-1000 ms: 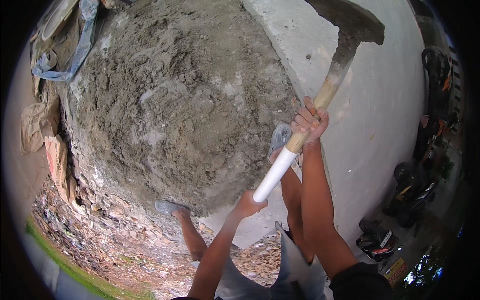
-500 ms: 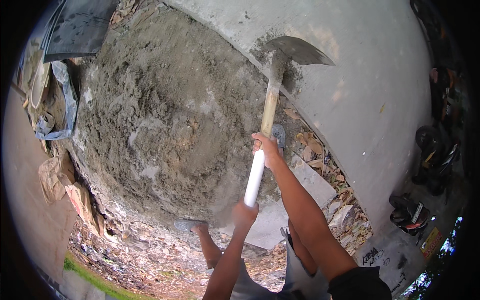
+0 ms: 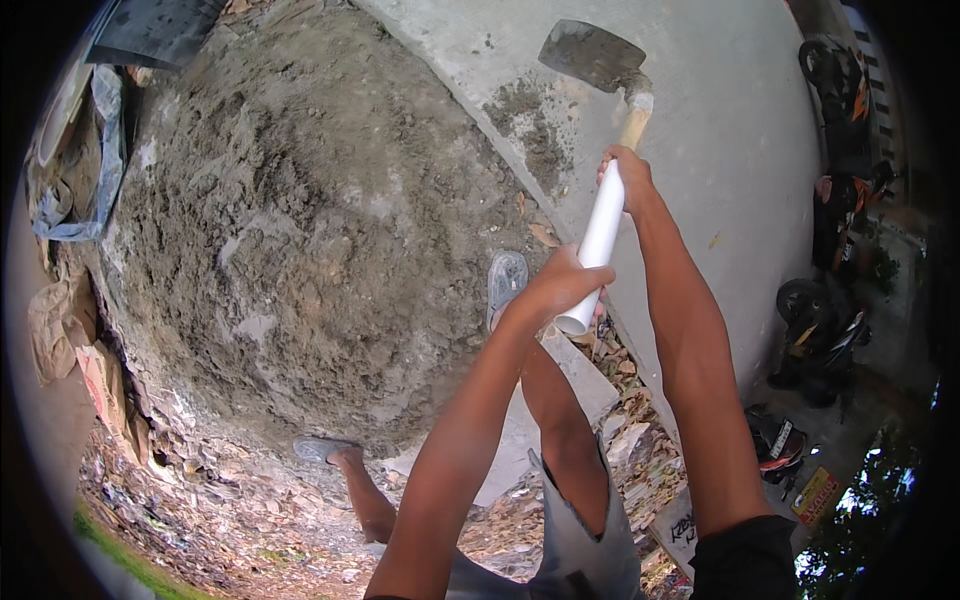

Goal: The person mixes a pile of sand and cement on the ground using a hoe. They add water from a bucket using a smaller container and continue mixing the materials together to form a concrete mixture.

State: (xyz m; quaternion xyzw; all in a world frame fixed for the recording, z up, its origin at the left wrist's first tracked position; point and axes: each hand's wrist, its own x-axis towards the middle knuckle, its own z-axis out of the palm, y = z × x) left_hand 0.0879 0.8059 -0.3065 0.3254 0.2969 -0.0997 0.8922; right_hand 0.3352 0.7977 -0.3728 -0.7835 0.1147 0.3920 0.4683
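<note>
Both my hands grip a hoe with a broad dark metal blade and a wooden handle partly sleeved in white pipe. My right hand is closed where the bare wood meets the white sleeve. Near the butt end, my left hand wraps round the sleeve. The blade appears over the concrete slab, past a smear of grey crumbs; whether it touches the slab I cannot tell. To the left spreads a wide heap of damp grey mix, like mortar or sand.
My feet in grey shoes stand at the heap's near and right edges. Torn paper sacks and blue plastic sheeting lie at the left. Dry leaves line the edge of the concrete slab. Parked motorcycles stand far right.
The hoe has swung up and to the right, away from the slab's edge, leaving grey crumbs exposed there. Both hands moved with it, and the blade is turned differently.
</note>
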